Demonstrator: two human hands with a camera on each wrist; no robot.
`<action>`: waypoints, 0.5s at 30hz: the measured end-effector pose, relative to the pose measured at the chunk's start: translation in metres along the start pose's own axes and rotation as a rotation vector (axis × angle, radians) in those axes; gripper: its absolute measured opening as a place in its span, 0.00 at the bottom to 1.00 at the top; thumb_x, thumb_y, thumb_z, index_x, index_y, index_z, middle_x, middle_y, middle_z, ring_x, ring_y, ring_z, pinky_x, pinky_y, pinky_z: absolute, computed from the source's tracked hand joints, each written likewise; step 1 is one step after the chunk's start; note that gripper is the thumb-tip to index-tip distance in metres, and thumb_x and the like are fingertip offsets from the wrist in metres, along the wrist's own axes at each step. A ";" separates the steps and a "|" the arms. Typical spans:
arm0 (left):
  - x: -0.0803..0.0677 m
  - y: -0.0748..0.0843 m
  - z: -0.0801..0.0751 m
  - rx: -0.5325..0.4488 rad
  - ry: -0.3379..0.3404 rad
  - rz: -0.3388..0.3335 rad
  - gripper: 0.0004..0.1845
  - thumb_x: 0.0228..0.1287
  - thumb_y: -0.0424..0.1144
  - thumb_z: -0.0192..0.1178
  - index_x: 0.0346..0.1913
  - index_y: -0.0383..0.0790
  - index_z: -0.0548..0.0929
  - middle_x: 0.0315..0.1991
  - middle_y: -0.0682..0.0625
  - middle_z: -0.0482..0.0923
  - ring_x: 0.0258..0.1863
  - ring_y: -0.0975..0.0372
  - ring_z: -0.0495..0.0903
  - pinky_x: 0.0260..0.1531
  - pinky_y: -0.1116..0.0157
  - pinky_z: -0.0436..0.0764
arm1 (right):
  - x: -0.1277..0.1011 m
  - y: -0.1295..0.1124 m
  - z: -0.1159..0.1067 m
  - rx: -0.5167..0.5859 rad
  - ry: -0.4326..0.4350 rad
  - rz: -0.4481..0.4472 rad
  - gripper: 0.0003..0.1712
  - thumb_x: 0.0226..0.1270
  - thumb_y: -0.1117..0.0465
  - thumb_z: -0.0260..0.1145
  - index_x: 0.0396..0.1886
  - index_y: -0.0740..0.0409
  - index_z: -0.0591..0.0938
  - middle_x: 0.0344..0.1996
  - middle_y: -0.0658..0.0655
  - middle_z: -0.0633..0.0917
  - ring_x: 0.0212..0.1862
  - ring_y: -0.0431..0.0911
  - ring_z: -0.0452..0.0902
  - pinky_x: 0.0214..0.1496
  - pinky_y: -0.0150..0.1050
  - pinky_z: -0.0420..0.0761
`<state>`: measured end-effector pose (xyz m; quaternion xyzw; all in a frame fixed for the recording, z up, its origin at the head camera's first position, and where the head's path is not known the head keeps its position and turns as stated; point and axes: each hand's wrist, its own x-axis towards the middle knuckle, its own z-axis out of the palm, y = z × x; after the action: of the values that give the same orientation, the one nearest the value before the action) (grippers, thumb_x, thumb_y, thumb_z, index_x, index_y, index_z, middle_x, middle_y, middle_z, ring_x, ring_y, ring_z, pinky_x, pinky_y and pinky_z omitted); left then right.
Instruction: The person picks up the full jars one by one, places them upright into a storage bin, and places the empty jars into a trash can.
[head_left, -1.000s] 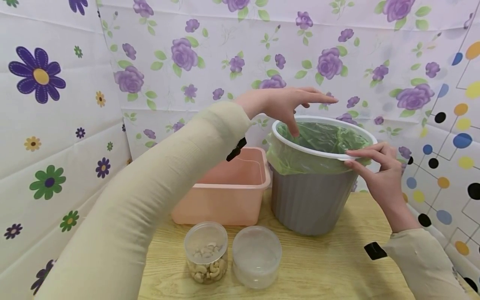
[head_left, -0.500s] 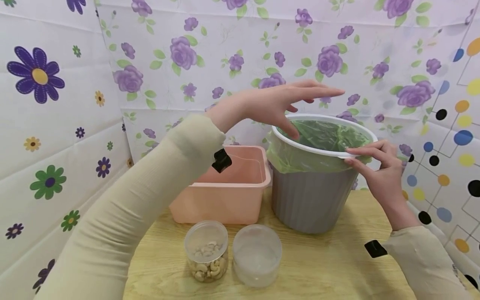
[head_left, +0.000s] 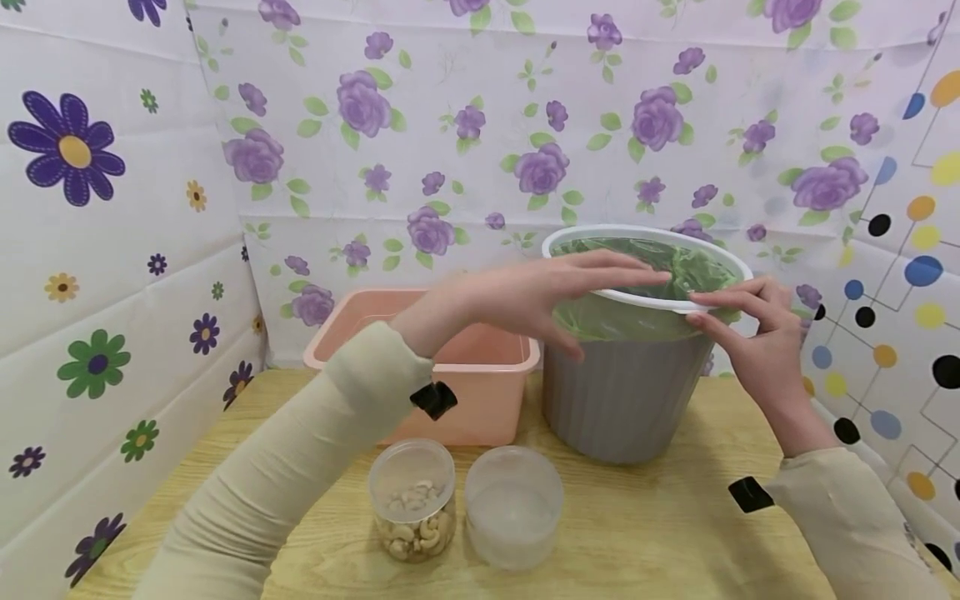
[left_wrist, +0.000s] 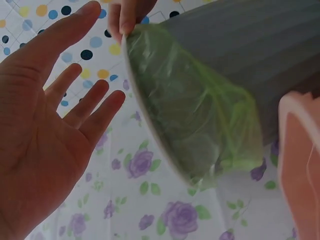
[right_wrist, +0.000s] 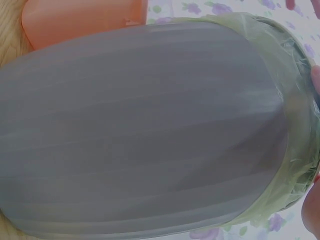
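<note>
A grey ribbed trash can [head_left: 618,400] stands upright on the table, a white ring [head_left: 555,240] round its mouth. Its green plastic bag [head_left: 630,323] lines the inside and folds down over the outside below the ring. My right hand [head_left: 768,350] pinches the ring and bag at the front right of the rim, thumb outside and fingers on top. My left hand [head_left: 525,296] hovers in front of the can's left side with fingers extended and holds nothing. In the left wrist view its palm [left_wrist: 45,135] and spread fingers are apart from the rim.
A pink plastic basin [head_left: 480,408] stands left of the can. In front sit a clear jar of cashews [head_left: 415,508] and a second clear round container [head_left: 513,508]. The wooden table [head_left: 622,542] meets flowered cloth walls [head_left: 450,108] behind and at both sides.
My left hand has left the can's far left rim, lifting slightly, then coming down and toward me in front of it. The right hand keeps its hold on the rim.
</note>
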<state>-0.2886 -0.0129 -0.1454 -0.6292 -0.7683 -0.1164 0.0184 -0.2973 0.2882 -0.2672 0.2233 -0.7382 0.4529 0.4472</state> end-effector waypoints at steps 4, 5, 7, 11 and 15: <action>-0.005 0.000 0.024 -0.013 -0.038 0.007 0.54 0.54 0.41 0.74 0.79 0.46 0.51 0.80 0.51 0.48 0.79 0.67 0.46 0.73 0.71 0.61 | 0.000 -0.005 0.002 0.012 -0.007 -0.027 0.14 0.53 0.76 0.73 0.41 0.68 0.88 0.38 0.33 0.74 0.51 0.32 0.61 0.56 0.30 0.54; -0.006 0.001 0.030 -0.014 -0.052 0.007 0.54 0.55 0.41 0.74 0.79 0.47 0.51 0.80 0.51 0.49 0.79 0.67 0.47 0.73 0.71 0.60 | 0.000 -0.006 0.003 0.014 -0.008 -0.037 0.13 0.53 0.76 0.73 0.41 0.68 0.88 0.38 0.33 0.74 0.50 0.32 0.61 0.56 0.30 0.54; -0.008 0.004 0.041 -0.025 -0.082 0.006 0.54 0.54 0.42 0.74 0.80 0.50 0.52 0.80 0.52 0.49 0.79 0.68 0.47 0.73 0.72 0.59 | 0.000 -0.007 0.004 0.017 -0.010 -0.048 0.13 0.54 0.76 0.73 0.41 0.68 0.88 0.37 0.33 0.74 0.50 0.32 0.61 0.57 0.30 0.54; -0.010 0.011 0.060 -0.043 -0.127 0.022 0.55 0.53 0.43 0.75 0.79 0.52 0.52 0.79 0.54 0.50 0.78 0.69 0.48 0.74 0.72 0.57 | 0.000 -0.006 0.003 0.012 -0.004 -0.052 0.13 0.54 0.76 0.73 0.41 0.68 0.88 0.38 0.33 0.74 0.49 0.31 0.61 0.57 0.29 0.55; -0.017 0.015 0.075 -0.077 -0.151 0.010 0.54 0.54 0.44 0.75 0.79 0.54 0.52 0.79 0.57 0.49 0.78 0.71 0.48 0.74 0.72 0.56 | 0.000 -0.004 0.002 0.010 0.001 -0.042 0.13 0.53 0.76 0.73 0.41 0.68 0.88 0.38 0.33 0.74 0.50 0.31 0.61 0.57 0.29 0.56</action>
<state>-0.2613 -0.0112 -0.2185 -0.6403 -0.7592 -0.0981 -0.0633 -0.2957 0.2846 -0.2656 0.2406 -0.7309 0.4471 0.4561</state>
